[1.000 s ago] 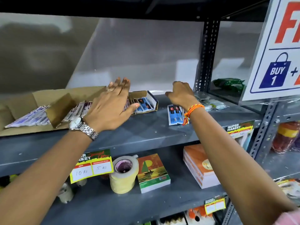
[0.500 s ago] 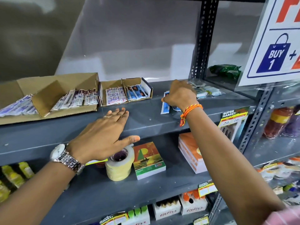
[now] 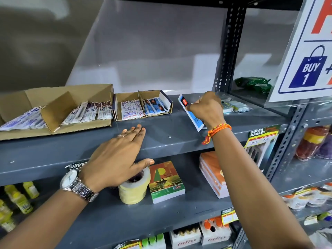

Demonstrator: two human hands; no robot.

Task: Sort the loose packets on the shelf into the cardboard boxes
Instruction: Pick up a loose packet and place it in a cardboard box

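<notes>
**Thin blue packets pinched up off the shelf, ready for the small box**

Head view: the right hand is closed in a pinch on the blue packets, which stand tilted, their lower edge near the shelf front. How many packets are in the pinch cannot be told. The left hand is spread flat and empty, palm down over the shelf edge. Matching blue packets already lie in the right compartment of the small cardboard box, well left of the hand; the large cardboard box holds white and purple ones. More clear-wrapped packets sit loose behind the right hand.

The packets look light, flat and glossy, probably bendy and apt to slide apart. Pinching across the middle, thumb against fingers, should keep them together.
</notes>
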